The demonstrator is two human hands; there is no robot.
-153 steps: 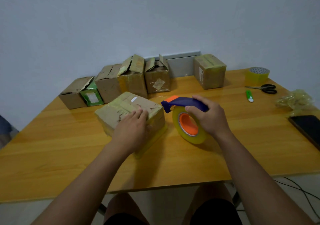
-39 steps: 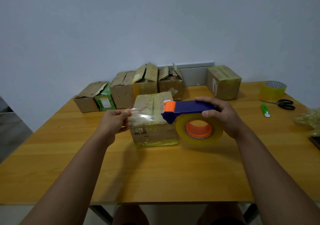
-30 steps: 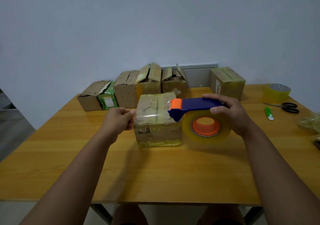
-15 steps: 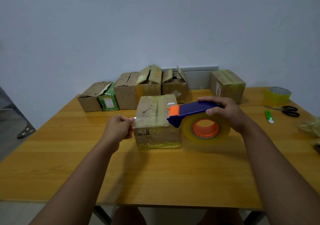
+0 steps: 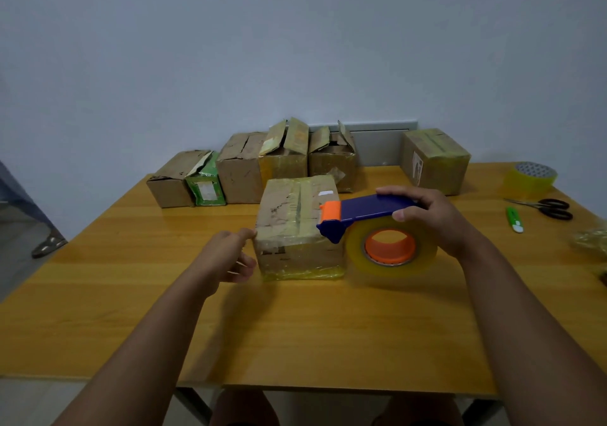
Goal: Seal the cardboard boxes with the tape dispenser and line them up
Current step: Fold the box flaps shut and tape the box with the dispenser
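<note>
Your right hand [image 5: 437, 220] gripped the dispenser [image 5: 377, 228] by its blue handle, fingers curled over the top, its orange nose touching the right side of the box [image 5: 297, 228] at frame centre. Your left hand [image 5: 226, 255] sat at the box's left top edge, fingertips pinched there; whether they held tape, you could not tell. Behind, five boxes [image 5: 259, 169] stood along the upper middle, flaps up on some. A taped box [image 5: 435, 159] stood apart, upper right, on the table [image 5: 295, 327].
</note>
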